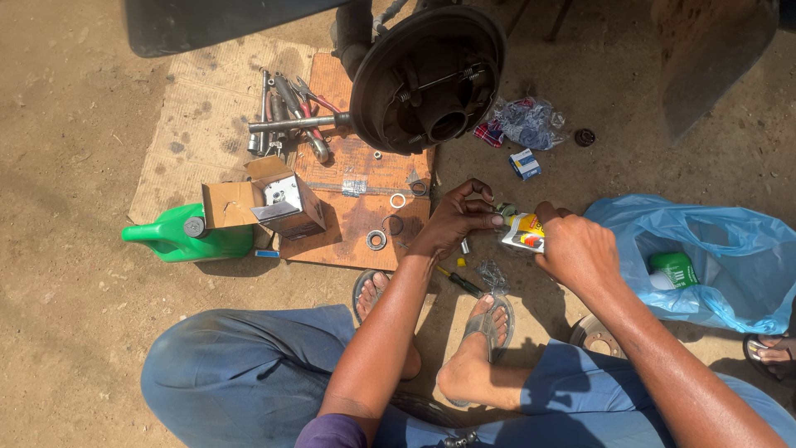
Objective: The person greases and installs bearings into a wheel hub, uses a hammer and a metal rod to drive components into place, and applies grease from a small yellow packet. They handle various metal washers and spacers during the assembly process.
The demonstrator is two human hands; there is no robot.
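Over dirt, both hands (518,236) grip, seemingly, a sachet (524,233).

Dirt ground (75,124) under cardboard sheet (199,124), green jug (178,236), blue bag (730,249).

Green jug (186,236); blue bag (730,249); yellow-white tube (524,232); brown cardboard (356,191).

A small white and yellow tube (524,232), tilted, is gripped between both hands above the dirt ground.
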